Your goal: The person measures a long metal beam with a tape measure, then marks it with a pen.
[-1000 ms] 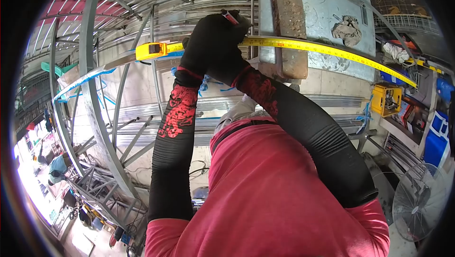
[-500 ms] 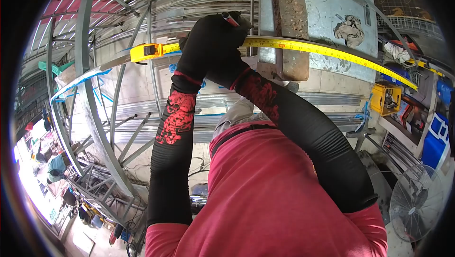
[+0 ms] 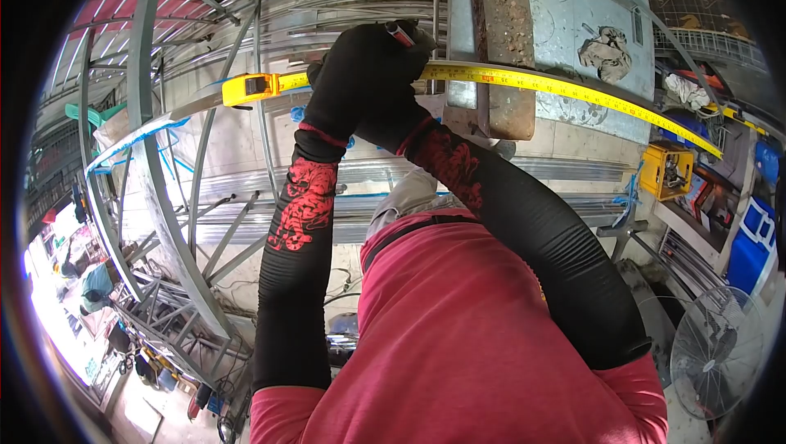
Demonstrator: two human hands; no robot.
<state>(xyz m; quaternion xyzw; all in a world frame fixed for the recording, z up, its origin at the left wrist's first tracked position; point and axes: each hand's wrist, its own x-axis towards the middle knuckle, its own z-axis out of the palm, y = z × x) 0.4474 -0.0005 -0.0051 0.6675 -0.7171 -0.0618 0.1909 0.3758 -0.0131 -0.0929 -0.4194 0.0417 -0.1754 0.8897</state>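
Note:
Both hands wear black gloves and are pressed together over a yellow tape measure [image 3: 248, 90]. My left hand [image 3: 344, 76] is closed around the tape's blade, just right of its case. My right hand [image 3: 397, 100] is closed against it, partly covered. A red and black marker pen [image 3: 399, 33] sticks out at the top of the gloves, seemingly from the right hand; the overlap hides the fingers. The pulled-out blade [image 3: 573, 94] runs far to the right. Along it lies a long metal bar [image 3: 201, 106], mostly covered by tape and gloves.
A rusty steel beam [image 3: 508, 43] and a pale metal plate [image 3: 565, 27] with a crumpled rag [image 3: 606, 53] lie ahead. Metal frames [image 3: 143, 59] stand at left. Long metal tubes [image 3: 540, 170] lie below. A yellow box-shaped tool [image 3: 666, 171] and a fan [image 3: 712, 362] are at right.
The tape case has shifted very slightly left. Both hands stay together in almost the same place and grip.

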